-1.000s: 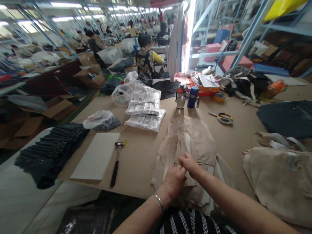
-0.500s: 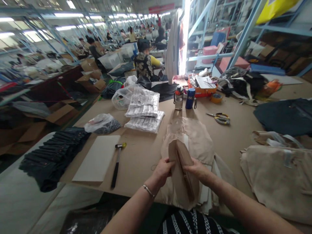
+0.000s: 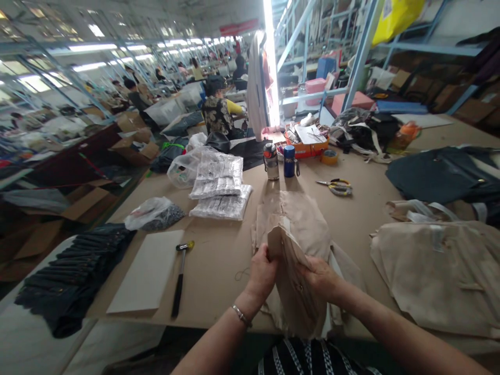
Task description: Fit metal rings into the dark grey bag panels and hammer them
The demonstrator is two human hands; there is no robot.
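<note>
My left hand and my right hand both grip a beige fabric piece, held upright and lifted off a stack of the same beige fabric on the brown table. The left hand pinches the piece's left edge; the right hand clasps its right side. A bracelet sits on my left wrist.
A hammer and a grey board lie left of my hands, dark folded garments beyond. Plastic-wrapped packs, two bottles, scissors and more beige fabric at right. A seated person works farther back.
My hands were pressing on the flat fabric stack; they have since lifted one beige piece upright and hold it closer to me. The view has shifted slightly.
</note>
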